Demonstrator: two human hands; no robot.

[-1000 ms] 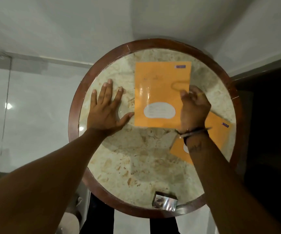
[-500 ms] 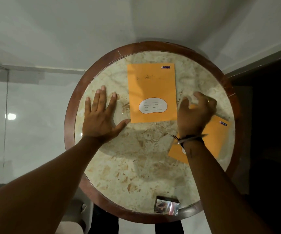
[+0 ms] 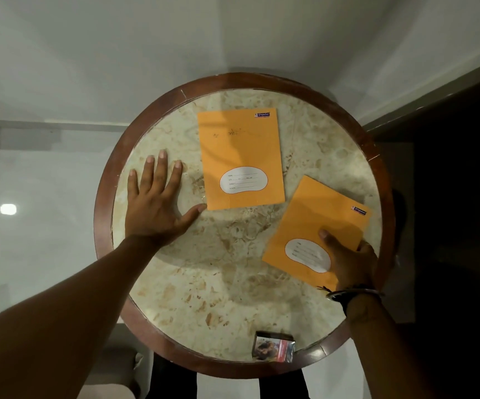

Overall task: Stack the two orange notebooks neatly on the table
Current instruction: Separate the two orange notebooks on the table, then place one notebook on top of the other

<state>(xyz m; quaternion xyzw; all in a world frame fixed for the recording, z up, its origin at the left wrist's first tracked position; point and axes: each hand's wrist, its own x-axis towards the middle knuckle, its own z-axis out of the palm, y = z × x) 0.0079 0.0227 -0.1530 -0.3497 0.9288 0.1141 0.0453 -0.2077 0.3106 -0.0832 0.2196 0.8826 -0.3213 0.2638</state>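
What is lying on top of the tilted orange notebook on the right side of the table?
Only the right hand rests on the tilted notebook, thumb on the cover, covering its near corner. The other notebook lies apart, nothing on it.

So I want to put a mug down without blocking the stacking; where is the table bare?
The near middle of the table is bare, between the left hand, the tilted notebook under the right hand, and the small packet at the near rim. The far right is crowded: the straight notebook lies close to the tilted one.
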